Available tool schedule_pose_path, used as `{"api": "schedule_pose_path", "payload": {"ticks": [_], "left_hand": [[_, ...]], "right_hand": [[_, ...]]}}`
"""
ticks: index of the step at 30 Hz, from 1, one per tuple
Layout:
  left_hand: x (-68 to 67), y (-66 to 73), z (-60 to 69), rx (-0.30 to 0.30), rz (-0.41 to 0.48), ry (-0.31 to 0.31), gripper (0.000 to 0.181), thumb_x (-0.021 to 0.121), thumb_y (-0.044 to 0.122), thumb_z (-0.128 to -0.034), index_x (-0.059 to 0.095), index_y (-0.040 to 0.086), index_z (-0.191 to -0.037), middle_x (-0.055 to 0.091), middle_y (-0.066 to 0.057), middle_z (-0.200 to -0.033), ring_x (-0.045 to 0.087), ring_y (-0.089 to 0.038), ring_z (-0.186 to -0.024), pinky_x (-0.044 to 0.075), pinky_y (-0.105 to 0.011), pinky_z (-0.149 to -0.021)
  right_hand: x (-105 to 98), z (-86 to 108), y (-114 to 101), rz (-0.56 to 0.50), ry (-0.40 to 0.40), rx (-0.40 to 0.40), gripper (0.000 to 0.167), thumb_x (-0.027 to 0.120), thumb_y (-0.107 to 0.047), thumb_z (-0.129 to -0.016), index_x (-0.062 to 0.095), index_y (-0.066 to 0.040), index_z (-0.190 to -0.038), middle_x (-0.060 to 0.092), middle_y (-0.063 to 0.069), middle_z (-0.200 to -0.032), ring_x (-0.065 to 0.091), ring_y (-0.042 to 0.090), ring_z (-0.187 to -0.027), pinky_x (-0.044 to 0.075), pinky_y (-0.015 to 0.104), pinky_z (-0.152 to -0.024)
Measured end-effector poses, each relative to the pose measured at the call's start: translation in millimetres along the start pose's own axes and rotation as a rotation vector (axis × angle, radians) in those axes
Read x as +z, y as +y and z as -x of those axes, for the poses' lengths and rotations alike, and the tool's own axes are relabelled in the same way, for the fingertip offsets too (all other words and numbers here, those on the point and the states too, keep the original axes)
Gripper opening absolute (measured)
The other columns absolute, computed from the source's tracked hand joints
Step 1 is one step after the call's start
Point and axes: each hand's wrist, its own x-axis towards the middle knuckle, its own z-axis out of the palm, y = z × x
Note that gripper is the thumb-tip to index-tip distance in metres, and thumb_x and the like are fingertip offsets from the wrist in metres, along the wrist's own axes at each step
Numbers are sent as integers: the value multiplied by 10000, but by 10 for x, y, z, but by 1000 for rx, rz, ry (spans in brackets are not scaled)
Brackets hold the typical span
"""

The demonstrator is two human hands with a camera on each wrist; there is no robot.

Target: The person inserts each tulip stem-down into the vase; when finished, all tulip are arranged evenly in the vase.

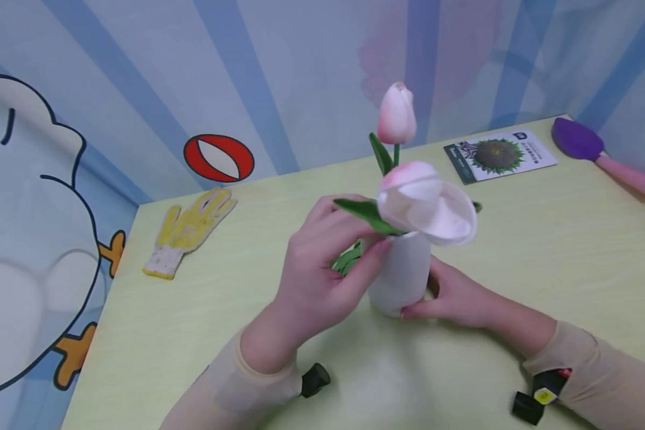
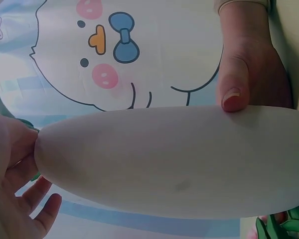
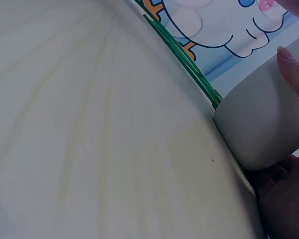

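A white vase (image 1: 400,278) stands upright on the table, holding an open pale pink tulip (image 1: 427,206) and a taller closed tulip (image 1: 396,114). My left hand (image 1: 322,269) pinches the open tulip at its lower leaf by the vase mouth; the stem there is hidden. My right hand (image 1: 457,292) grips the vase low on its right side. In the left wrist view the vase (image 2: 174,164) lies across the picture, between the left hand's fingers (image 2: 35,199) and the right hand (image 2: 254,74). The right wrist view shows the vase's base (image 3: 261,122).
Green stems (image 3: 182,57) lie on the table beyond the vase, with green leaves (image 1: 348,258) behind my left hand. A yellow and white glove (image 1: 190,230) lies at the back left. At the back right are a seed packet (image 1: 500,156) and a purple-headed tool (image 1: 577,138).
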Motion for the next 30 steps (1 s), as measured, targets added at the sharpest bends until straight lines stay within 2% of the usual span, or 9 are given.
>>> {"api": "schedule_pose_path", "payload": {"ticks": [5, 11, 14, 21, 26, 30], "left_hand": [[11, 15, -8, 17, -7, 6, 134, 723, 0, -900, 754, -10, -1030, 762, -96, -990, 683, -192, -971, 509, -366, -961], [7, 30, 26, -20, 16, 38, 161, 706, -32, -890, 721, -43, -1050, 757, -139, -1022, 666, -279, -1078, 569, -369, -978], [9, 36, 34, -31, 18, 47, 163, 705, -37, -884, 714, -46, -1046, 749, -153, -1031, 665, -287, -1081, 585, -362, -958], [-2, 33, 23, 10, -14, 45, 155, 692, -2, -896, 748, -34, -1036, 761, -142, -1036, 669, -288, -1092, 550, -386, -994], [4, 36, 18, 42, -58, -1, 180, 688, 30, -911, 767, -27, -1063, 760, -134, -1069, 649, -299, -1132, 523, -389, -1040], [17, 34, 21, 77, -126, -53, 229, 678, 75, -927, 767, -13, -1118, 743, -127, -1115, 623, -304, -1156, 488, -387, -1071]], "right_hand": [[1, 14, -4, 1, 3, 20, 864, 871, -171, -823, 378, -201, -1531, 505, 63, -1482, 500, 339, -1338, 413, 582, -1114], [0, 8, 1, 16, 8, 43, 871, 876, -196, -820, 375, -213, -1532, 499, 61, -1500, 490, 341, -1364, 382, 605, -1135], [-4, 3, 2, 19, 5, 44, 868, 873, -210, -827, 371, -227, -1535, 494, 57, -1509, 486, 343, -1375, 379, 612, -1137], [-11, -11, 0, 6, -7, 54, 882, 872, -228, -841, 348, -240, -1550, 489, 50, -1514, 482, 332, -1375, 371, 613, -1147], [-11, -9, 0, 23, -8, 59, 901, 878, -245, -840, 333, -248, -1558, 502, 39, -1494, 500, 316, -1345, 402, 591, -1130], [-13, -2, 0, 38, -5, 44, 894, 876, -240, -844, 334, -241, -1556, 527, 34, -1454, 528, 293, -1296, 461, 480, -1101]]}}
